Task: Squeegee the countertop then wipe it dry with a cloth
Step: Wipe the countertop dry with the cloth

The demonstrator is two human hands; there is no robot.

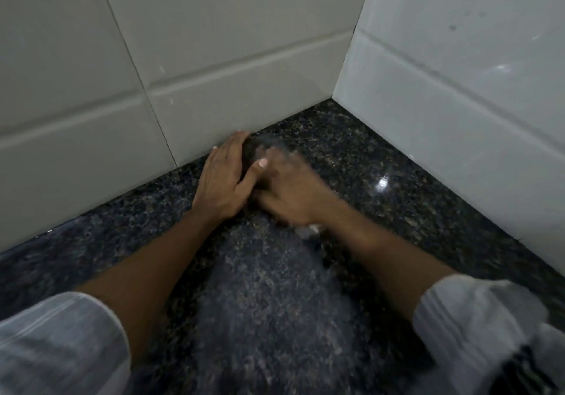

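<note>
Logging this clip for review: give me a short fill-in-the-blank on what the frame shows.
1. The countertop is dark speckled ____.
2. The left hand lies beside the tiled ____.
3. The right hand is ____ by motion.
4. Both sleeves are ____ in colour.

Missing words: stone; wall; blurred; white

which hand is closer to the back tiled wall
Left. The left hand lies flat on the countertop with its fingertips at the foot of the back wall; the blurred right hand sits beside it, farther out.
</note>
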